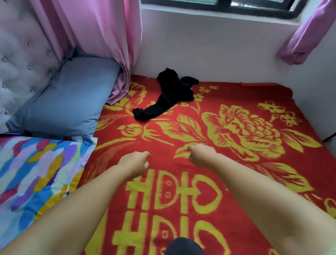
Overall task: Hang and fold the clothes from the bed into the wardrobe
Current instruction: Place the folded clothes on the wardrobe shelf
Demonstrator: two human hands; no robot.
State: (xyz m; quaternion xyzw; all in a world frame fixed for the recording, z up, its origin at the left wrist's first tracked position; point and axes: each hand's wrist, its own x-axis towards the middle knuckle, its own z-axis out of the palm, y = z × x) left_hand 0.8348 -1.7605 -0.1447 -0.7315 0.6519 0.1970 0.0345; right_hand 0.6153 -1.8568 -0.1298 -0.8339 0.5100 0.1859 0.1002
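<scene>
Black garment (172,94) on bed, well beyond both hands (135,163).

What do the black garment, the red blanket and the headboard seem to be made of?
Black garment: thin, soft fabric, matte; it lies crumpled in limp folds.
Red blanket: probably woven or plush textile; the yellow pattern has fuzzy edges.
Headboard: padded upholstery, perhaps velvet, tufted with shiny buttons.

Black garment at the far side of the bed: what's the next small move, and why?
Probably reach both hands forward to the black garment. It lies crumpled on the red blanket near the wall, the only clothing seen on the bed. The left hand and right hand hold nothing, fingers curled, well short of it.
</scene>
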